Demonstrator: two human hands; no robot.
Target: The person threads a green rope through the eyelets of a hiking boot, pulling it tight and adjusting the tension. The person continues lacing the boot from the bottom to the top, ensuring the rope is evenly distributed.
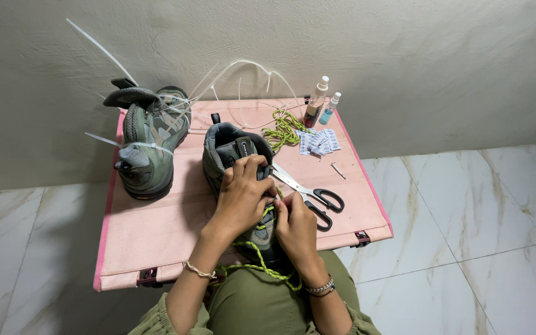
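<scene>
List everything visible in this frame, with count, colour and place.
table: one, pink, against the wall
near boot: one, grey-green, table centre, under both hands
far boot: one, grey-green, table's left rear, bound with white ties
lace: one, yellow-green, trailing from near boot
loose cord: one, yellow-green, rear
scissors: one, black-handled, right of near boot
spray bottles: two, rear right
packets: several, white-blue
left hand: on near boot
right hand: pinching lace

Even, soft daylight, sharp focus; faint shadows under pink table (156,232), slight wide-angle bend w/ edges.
</scene>
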